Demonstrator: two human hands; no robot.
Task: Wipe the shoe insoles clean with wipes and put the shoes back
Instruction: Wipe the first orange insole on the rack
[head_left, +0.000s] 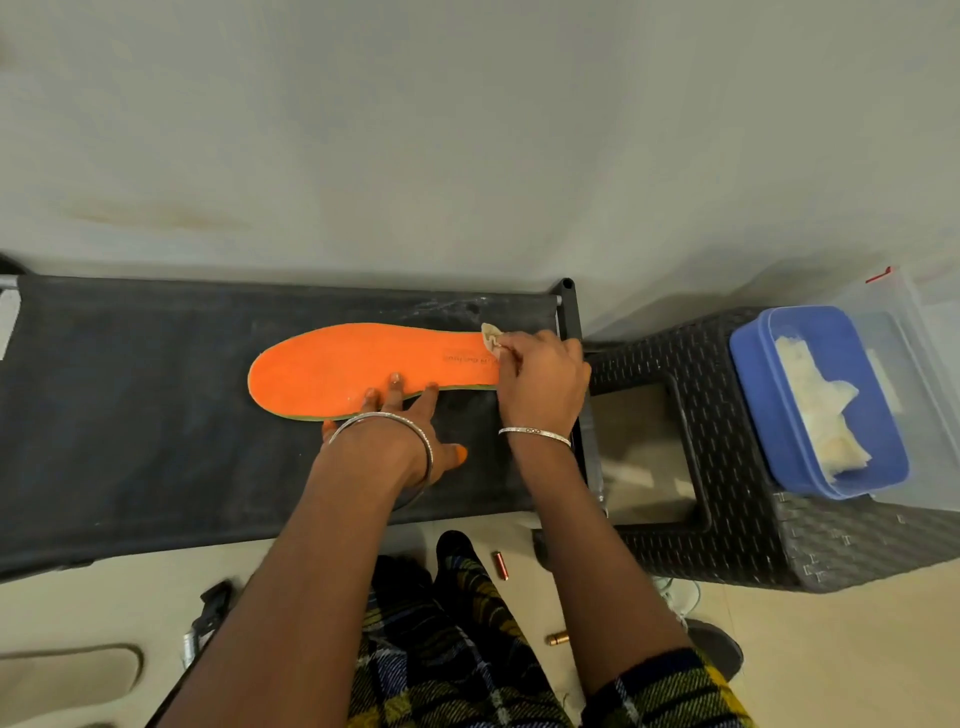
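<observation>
While the left hand (415, 426), fingers straight, pins the insole (337, 369) to the surface (130, 389), the right hand (540, 374) pinches a wipe (491, 338) at its heel. Wiping appears under way; the next stroke should run toward the toe.

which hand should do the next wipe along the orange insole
Right. The right hand pinches the wipe at the heel end of the insole; the left hand presses flat, pinning it.

Open fabric (130, 395) left of insole (353, 369); stool (727, 519) right.
</observation>
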